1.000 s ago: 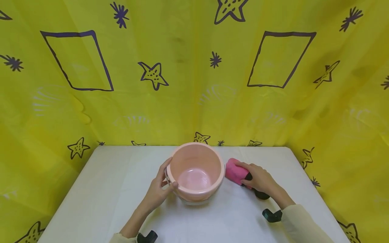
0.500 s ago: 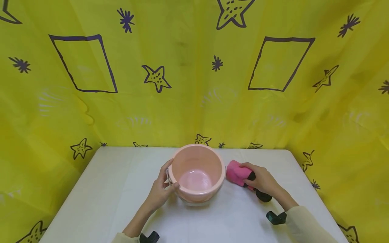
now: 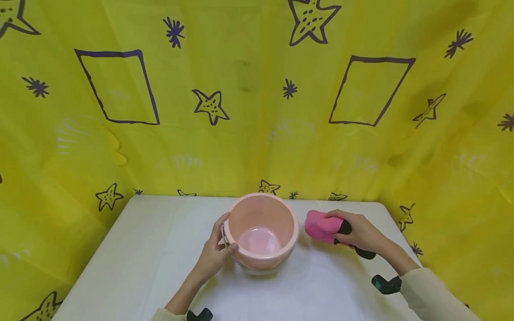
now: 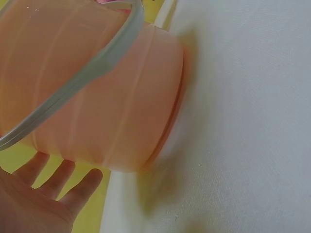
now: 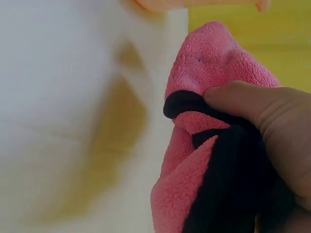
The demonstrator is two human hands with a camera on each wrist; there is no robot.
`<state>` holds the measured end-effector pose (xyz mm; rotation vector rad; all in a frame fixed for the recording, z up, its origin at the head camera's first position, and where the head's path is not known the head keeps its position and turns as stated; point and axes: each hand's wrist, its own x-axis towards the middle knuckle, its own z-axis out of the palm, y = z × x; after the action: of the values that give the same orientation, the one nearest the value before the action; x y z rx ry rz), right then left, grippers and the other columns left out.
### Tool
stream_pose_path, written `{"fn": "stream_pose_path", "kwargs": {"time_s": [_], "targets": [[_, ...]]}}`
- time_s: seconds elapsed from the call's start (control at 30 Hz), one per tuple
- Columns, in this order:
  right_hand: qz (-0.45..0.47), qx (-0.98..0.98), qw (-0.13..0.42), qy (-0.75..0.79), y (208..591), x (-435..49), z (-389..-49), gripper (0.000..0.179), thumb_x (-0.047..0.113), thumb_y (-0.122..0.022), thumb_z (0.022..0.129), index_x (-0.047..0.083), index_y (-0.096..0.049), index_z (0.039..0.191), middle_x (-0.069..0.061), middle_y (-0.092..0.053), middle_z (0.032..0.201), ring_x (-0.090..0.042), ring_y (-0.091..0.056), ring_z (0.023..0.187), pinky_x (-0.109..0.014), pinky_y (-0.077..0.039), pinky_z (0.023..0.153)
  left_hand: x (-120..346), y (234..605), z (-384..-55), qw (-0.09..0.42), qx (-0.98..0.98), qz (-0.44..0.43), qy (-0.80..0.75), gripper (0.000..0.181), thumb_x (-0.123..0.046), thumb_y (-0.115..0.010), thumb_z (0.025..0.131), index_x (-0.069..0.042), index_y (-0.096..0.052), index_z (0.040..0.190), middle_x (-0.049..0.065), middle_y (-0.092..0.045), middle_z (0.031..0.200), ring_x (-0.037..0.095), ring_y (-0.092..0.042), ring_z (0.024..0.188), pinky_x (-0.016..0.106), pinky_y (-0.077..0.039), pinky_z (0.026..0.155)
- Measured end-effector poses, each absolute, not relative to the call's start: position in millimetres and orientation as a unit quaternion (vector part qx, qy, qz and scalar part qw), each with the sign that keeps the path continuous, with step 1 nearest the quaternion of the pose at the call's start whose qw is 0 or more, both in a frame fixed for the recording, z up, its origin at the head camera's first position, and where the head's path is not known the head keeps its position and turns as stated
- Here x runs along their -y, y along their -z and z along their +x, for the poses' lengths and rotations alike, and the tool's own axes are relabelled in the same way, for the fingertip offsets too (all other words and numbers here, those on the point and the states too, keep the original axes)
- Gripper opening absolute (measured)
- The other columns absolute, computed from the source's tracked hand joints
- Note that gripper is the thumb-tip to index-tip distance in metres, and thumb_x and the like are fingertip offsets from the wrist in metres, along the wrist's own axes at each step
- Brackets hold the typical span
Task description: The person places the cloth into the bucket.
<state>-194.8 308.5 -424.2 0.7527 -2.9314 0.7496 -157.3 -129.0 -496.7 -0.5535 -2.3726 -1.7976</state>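
Your left grip is holding round, peach-pink plastic bucket by side and rim, near middle of far edge of white table. Your right grip is clutching bunched, fuzzy pink cloth with black trim above table, just beside bucket, toward right edge.

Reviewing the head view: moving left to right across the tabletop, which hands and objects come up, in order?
Left hand → pale pink bucket → bright pink cloth with black edging → right hand.
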Motion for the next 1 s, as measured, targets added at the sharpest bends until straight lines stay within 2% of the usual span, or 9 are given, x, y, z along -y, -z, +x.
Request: {"fn": "stream_pose_path", "kwargs": {"time_s": [0.27, 0.5, 0.7, 0.87, 1.0], "targets": [[0.264, 0.94, 0.039, -0.211, 386.5, -314.2, -201.3, 0.05, 0.013, -0.086, 0.083, 0.023, -0.067, 0.129, 0.002, -0.069, 0.105, -0.013, -0.058, 0.081, -0.029, -0.051, 0.068, 129.1, 499.5, -158.9, 0.056, 0.781, -0.181, 0.595, 0.083, -0.039, -0.074, 0.093, -0.036, -0.026, 0.161, 0.007, -0.032, 0.166, 0.042, -0.046, 0.141, 0.033, -0.055, 0.094], [0.26, 0.942, 0.02, -0.214, 357.6, -314.9, -204.3, 0.051, 0.018, -0.086, 0.084, 0.024, -0.065, 0.13, -0.002, -0.069, 0.105, -0.015, -0.059, 0.078, -0.029, -0.052, 0.062, 128.9, 498.5, -157.5, 0.048, 0.782, -0.17, 0.598, 0.082, -0.037, -0.074, 0.093, -0.04, -0.026, 0.16, 0.004, -0.032, 0.167, 0.038, -0.047, 0.141, 0.034, -0.054, 0.095], [0.293, 0.931, 0.024, -0.217, 338.9, -309.9, -207.6, 0.05, 0.015, -0.087, 0.083, 0.023, -0.066, 0.127, 0.0, -0.068, 0.1, -0.013, -0.058, 0.075, -0.028, -0.051, 0.058, 127.9, 499.7, -156.6, 0.051, 0.78, -0.168, 0.6, 0.082, -0.037, -0.074, 0.092, -0.039, -0.027, 0.159, 0.005, -0.034, 0.166, 0.038, -0.047, 0.141, 0.035, -0.054, 0.094], [0.32, 0.919, 0.022, -0.23, 322.1, -300.9, -211.4, 0.048, 0.01, -0.086, 0.083, 0.022, -0.066, 0.126, -0.001, -0.066, 0.098, -0.008, -0.058, 0.066, -0.027, -0.052, 0.052, 127.0, 499.2, -156.3, 0.049, 0.775, -0.165, 0.608, 0.083, -0.033, -0.074, 0.091, -0.039, -0.027, 0.159, 0.005, -0.033, 0.166, 0.038, -0.047, 0.14, 0.031, -0.054, 0.093], [0.346, 0.915, 0.034, -0.204, 307.5, -290.9, -218.2, 0.05, 0.01, -0.087, 0.082, 0.023, -0.067, 0.125, 0.004, -0.067, 0.103, -0.01, -0.059, 0.077, -0.027, -0.052, 0.06, 126.5, 498.4, -156.2, 0.048, 0.768, -0.162, 0.617, 0.083, -0.031, -0.075, 0.091, -0.038, -0.028, 0.159, 0.006, -0.035, 0.165, 0.037, -0.049, 0.138, 0.03, -0.055, 0.093]]}}
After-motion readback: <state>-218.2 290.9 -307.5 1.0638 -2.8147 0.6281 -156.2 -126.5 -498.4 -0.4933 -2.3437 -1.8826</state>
